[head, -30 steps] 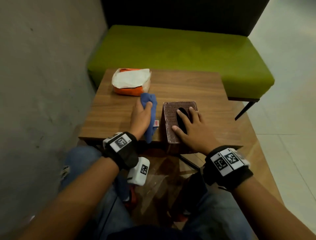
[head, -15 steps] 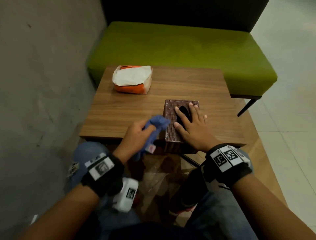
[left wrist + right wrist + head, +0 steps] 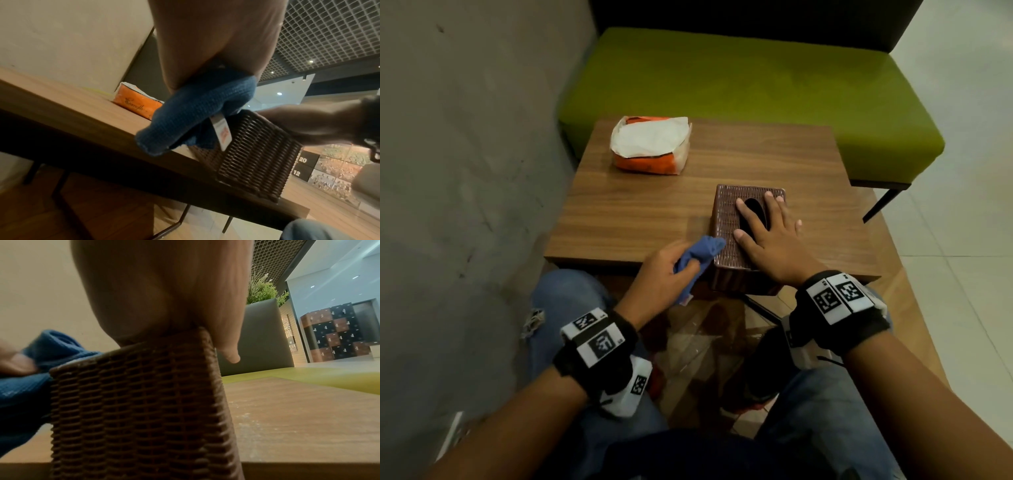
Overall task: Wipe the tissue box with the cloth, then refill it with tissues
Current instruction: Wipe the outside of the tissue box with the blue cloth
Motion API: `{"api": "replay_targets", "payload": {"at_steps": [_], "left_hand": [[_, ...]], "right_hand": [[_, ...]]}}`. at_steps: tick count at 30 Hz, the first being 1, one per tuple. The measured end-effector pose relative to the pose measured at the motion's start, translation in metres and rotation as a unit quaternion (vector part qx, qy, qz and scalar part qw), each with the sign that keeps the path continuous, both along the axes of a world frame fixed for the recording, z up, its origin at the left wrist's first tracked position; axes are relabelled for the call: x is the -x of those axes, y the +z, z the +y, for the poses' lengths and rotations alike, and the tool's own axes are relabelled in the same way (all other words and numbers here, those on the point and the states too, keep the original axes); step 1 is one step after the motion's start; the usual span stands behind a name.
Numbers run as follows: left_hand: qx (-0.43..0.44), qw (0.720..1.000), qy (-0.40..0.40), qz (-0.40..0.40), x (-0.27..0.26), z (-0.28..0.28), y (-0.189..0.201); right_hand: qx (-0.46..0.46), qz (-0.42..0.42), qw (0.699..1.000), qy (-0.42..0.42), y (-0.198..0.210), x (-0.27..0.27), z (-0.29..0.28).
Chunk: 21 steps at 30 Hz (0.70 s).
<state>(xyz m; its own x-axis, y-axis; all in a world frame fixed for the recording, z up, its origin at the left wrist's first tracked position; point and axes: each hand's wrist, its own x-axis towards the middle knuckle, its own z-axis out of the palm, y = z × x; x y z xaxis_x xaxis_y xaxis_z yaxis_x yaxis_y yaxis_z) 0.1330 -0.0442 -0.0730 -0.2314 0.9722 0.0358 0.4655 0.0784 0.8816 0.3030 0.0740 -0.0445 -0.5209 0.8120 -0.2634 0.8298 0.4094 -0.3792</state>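
woven brown tissue box sits at the near edge of the wooden table, part of it hanging over the edge. right hand lies flat on its top, fingers straight and spread around the oval slot, pinning it down. left hand has its fingers curled round the bunched blue cloth, which touches the box's near left corner. the wiping step is in hand and the refill is not yet begun; the orange tissue pack waits well apart at the far side. to wipe well, press the cloth into the weave and follow the ribs, since dust likely sits in the grooves. firm downward pressure from the flat hand should stop the overhanging box tipping.
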Motion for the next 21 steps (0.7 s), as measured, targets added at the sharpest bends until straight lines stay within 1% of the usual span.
{"api": "replay_targets", "payload": {"at_steps": [2, 4, 7, 9, 12, 14, 19, 21], "left_hand": [[-0.014, 0.999, 0.025, -0.021, 0.0, 0.006, 0.006], [-0.041, 0.998, 0.042, -0.03, -0.001, 0.023, 0.018], [-0.033, 0.998, -0.028, 0.034, -0.009, 0.041, 0.025], [-0.036, 0.997, -0.046, 0.055, -0.015, 0.029, 0.021], [-0.074, 0.995, -0.046, 0.042, -0.023, -0.009, 0.012], [-0.092, 0.994, -0.038, 0.036, -0.026, -0.023, 0.006], [-0.063, 0.998, 0.004, -0.001, -0.017, 0.007, 0.012], [-0.072, 0.997, 0.002, 0.015, -0.019, 0.004, 0.012]], "right_hand": [[-0.003, -0.003, 1.0, 0.0, 0.0, 0.001, -0.001], [-0.003, -0.002, 1.0, -0.003, 0.001, 0.002, -0.002], [-0.001, -0.003, 1.0, -0.01, 0.003, 0.003, -0.003], [-0.002, -0.007, 1.0, -0.011, 0.003, 0.003, -0.003], [0.0, -0.003, 1.0, -0.012, 0.002, 0.003, -0.004], [0.002, 0.0, 1.0, -0.012, 0.002, 0.004, -0.005], [-0.004, -0.01, 1.0, -0.02, 0.004, 0.006, -0.009], [-0.005, -0.008, 1.0, -0.028, 0.005, 0.007, -0.01]]}}
